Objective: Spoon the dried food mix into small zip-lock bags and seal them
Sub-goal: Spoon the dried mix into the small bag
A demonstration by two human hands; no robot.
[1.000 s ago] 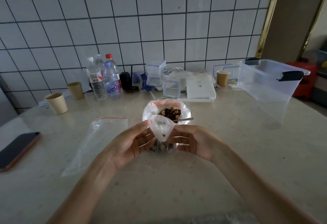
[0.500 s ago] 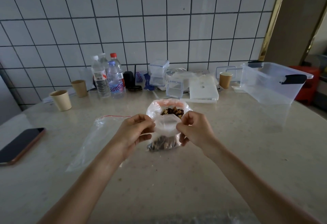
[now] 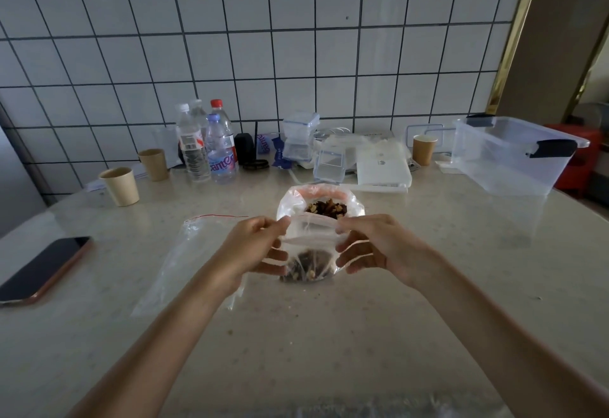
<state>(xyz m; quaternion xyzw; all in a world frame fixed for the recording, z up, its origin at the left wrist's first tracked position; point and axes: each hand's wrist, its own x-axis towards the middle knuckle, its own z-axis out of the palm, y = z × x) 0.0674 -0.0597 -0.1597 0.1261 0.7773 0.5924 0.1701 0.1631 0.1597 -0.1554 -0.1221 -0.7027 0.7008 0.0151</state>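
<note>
A small zip-lock bag (image 3: 311, 246) with dark dried mix in its bottom stands on the table in front of me. My left hand (image 3: 255, 249) pinches the left end of its top strip and my right hand (image 3: 372, 246) pinches the right end, so the strip is stretched flat between them. Right behind it sits a larger open bag of dried food mix (image 3: 324, 206), its brown pieces showing. No spoon shows in this frame. Flat on the table to the left lies an empty zip-lock bag (image 3: 184, 262) with a red seal line.
A phone (image 3: 43, 269) lies at the left edge. Paper cups (image 3: 120, 185), water bottles (image 3: 211, 144), small clear boxes (image 3: 329, 162) and a white box (image 3: 384, 167) line the tiled wall. A large clear tub (image 3: 507, 157) stands at the right.
Both hands have lifted from the bag's sides to its top strip and pulled it flat between them; the bag's mouth, open a second ago, is now drawn together.
</note>
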